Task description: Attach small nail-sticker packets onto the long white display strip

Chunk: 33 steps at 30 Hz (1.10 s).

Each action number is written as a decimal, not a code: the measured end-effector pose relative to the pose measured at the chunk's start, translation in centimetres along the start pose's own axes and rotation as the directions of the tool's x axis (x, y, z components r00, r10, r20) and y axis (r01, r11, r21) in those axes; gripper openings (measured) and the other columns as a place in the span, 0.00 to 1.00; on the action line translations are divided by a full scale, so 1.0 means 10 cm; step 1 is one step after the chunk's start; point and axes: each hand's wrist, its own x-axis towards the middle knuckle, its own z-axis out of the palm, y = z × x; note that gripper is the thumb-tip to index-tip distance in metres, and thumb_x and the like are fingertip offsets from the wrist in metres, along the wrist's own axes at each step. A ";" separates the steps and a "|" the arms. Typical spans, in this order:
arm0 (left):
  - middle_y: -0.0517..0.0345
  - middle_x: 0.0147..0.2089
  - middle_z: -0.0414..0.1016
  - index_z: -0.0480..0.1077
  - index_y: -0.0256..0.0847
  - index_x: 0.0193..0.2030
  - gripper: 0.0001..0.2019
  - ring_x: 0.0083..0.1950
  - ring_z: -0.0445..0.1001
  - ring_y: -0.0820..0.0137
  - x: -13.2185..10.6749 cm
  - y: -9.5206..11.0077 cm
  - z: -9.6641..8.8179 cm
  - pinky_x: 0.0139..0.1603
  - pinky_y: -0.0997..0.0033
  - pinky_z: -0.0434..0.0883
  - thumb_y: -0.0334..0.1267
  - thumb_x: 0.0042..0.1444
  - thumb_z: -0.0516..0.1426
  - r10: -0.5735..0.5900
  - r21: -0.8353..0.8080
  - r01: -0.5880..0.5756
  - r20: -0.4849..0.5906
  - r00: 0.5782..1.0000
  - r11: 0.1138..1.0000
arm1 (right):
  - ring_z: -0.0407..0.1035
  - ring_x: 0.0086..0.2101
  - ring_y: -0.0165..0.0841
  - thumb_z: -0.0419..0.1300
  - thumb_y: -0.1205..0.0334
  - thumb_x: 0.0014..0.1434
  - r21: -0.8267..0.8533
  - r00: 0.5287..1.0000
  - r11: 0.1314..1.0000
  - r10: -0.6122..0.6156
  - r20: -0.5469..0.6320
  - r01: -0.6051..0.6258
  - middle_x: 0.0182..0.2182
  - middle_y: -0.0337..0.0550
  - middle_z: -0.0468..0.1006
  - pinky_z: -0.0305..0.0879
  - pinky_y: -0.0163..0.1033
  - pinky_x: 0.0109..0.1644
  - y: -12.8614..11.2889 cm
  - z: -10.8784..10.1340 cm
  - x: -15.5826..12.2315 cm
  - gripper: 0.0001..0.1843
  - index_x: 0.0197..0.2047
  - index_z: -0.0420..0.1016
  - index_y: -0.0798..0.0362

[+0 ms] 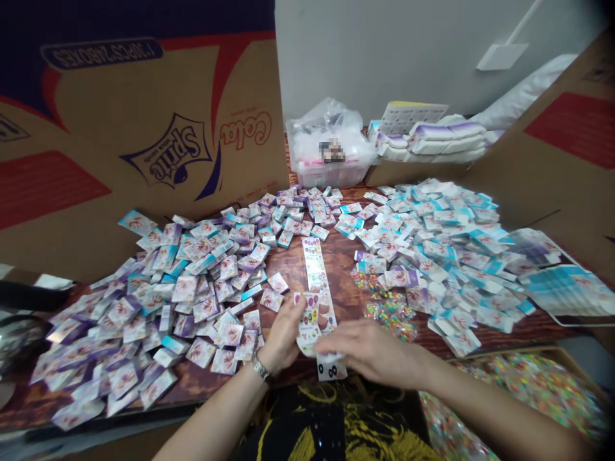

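A person's left hand pinches a printed strip above the table, thumb on its face, in a view from the head camera. The right hand, slightly blurred, extends its fingers across the strip's lower end; whether they grip it cannot be told. Another printed length lies just beyond. Small boxes heap at left, flattened-looking cartons at right, with packets of colorful beads near the right hand.
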 end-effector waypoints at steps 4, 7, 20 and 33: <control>0.50 0.47 0.75 0.70 0.38 0.46 0.21 0.49 0.71 0.61 -0.12 -0.01 -0.05 0.51 0.63 0.67 0.53 0.57 0.52 0.178 0.366 -0.257 0.235 0.955 0.894 | 0.69 0.39 0.31 0.50 0.66 0.64 0.015 0.954 0.979 0.202 -0.220 -0.203 0.39 0.46 0.76 0.66 0.38 0.42 0.22 -0.14 0.15 0.13 0.49 0.71 0.53; 0.52 0.46 0.74 0.70 0.37 0.47 0.19 0.48 0.71 0.61 -0.19 0.00 -0.09 0.52 0.61 0.66 0.47 0.53 0.59 0.154 0.551 -0.354 0.376 0.914 0.756 | 0.69 0.36 0.31 0.51 0.64 0.64 -0.009 0.933 0.969 0.233 -0.274 -0.245 0.35 0.44 0.75 0.66 0.37 0.39 0.36 -0.15 0.28 0.11 0.43 0.73 0.54; 0.59 0.36 0.73 0.72 0.39 0.40 0.22 0.36 0.71 0.72 -0.12 0.00 -0.02 0.36 0.75 0.68 0.21 0.34 0.60 0.002 -0.196 0.049 0.252 0.968 0.979 | 0.64 0.49 0.42 0.49 0.66 0.64 -0.538 0.969 0.842 -0.104 -0.224 -0.034 0.47 0.52 0.74 0.62 0.49 0.51 0.21 0.33 0.09 0.17 0.55 0.67 0.56; 0.51 0.39 0.74 0.73 0.35 0.39 0.17 0.39 0.71 0.67 -0.10 0.03 -0.06 0.42 0.65 0.70 0.49 0.54 0.58 0.149 0.041 -0.155 0.125 0.981 0.987 | 0.68 0.37 0.31 0.52 0.62 0.64 0.165 0.914 0.939 0.335 -0.230 -0.302 0.36 0.42 0.73 0.64 0.36 0.40 0.28 0.11 0.24 0.07 0.43 0.69 0.52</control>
